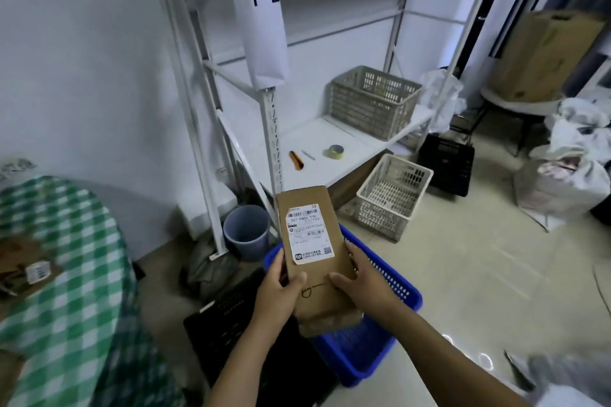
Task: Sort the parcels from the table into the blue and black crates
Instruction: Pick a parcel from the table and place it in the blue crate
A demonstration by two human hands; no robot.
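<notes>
A long brown cardboard parcel (317,241) with a white shipping label faces me, held in the air above the blue crate (393,287). My left hand (281,287) grips its lower left edge, thumb on the front. My right hand (360,277) grips its lower right edge, thumb across the front near a black pen mark. The black crate (228,317) sits on the floor left of the blue one, partly hidden by my left forearm. Another brown parcel (29,271) with a label lies on the green checked table (72,274) at the left.
A white metal rack (330,142) tagged "1-2" stands ahead, carrying a grey basket (373,101), tape roll (337,151) and knife (296,160). On the floor are a white basket (390,196), a blue bin (247,231), another black crate (446,163) and white bags (562,182).
</notes>
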